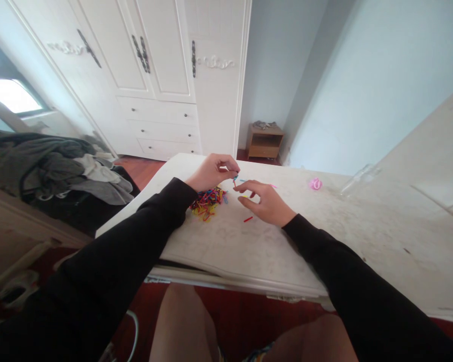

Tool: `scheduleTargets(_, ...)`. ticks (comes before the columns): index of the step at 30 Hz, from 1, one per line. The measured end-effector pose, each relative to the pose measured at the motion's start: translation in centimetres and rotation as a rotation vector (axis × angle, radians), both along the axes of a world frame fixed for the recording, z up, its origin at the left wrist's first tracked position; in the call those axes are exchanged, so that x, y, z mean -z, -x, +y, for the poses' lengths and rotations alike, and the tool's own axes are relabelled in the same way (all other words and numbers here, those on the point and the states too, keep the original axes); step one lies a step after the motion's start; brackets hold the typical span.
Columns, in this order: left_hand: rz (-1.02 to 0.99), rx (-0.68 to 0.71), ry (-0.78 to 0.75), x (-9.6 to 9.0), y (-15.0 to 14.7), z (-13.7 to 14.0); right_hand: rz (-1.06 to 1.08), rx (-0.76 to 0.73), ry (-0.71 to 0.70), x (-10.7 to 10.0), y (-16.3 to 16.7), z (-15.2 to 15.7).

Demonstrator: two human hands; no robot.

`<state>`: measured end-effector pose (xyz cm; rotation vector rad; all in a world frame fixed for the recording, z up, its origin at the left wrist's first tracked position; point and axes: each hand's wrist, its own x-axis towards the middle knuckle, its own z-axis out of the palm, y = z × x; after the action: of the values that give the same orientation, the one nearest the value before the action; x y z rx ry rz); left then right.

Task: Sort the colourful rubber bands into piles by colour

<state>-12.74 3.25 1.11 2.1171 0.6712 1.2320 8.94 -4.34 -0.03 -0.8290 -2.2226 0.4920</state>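
Note:
My left hand (215,170) is held above the table with thumb and forefinger pinched on a small blue-and-orange strip (234,180), too small to make out its exact kind. Just to the right, my right hand (266,202) has its fingers apart; its forefinger tip is close to the lower end of that strip, and whether they touch I cannot tell. Below my left hand lies a heap of thin multicoloured bands (208,203), partly covered by the wrist and sleeve. A short red piece (248,219) lies near my right thumb. Small blue, yellow and pink pieces lie around the right hand.
The pale table (226,251) extends far to the right. On it are a pink ruffled object (315,184) and crumpled clear plastic (359,180). A white wardrobe (162,60) and a small wooden cabinet (265,141) stand behind. Clothes (71,166) are piled at left.

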Motion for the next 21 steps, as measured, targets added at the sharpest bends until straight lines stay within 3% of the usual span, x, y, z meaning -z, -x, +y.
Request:
scheduleTargets(7, 0.023, 0.006, 0.056, 0.3, 0.3, 0.2, 0.022, 0.043, 0.064, -1.1, -1.3, 0.1)
scheduleTargets(21, 0.054, 0.006, 0.074, 0.5, 0.5, 0.3, -0.193, -0.153, 0.234, -1.6, -2.4, -0.3)
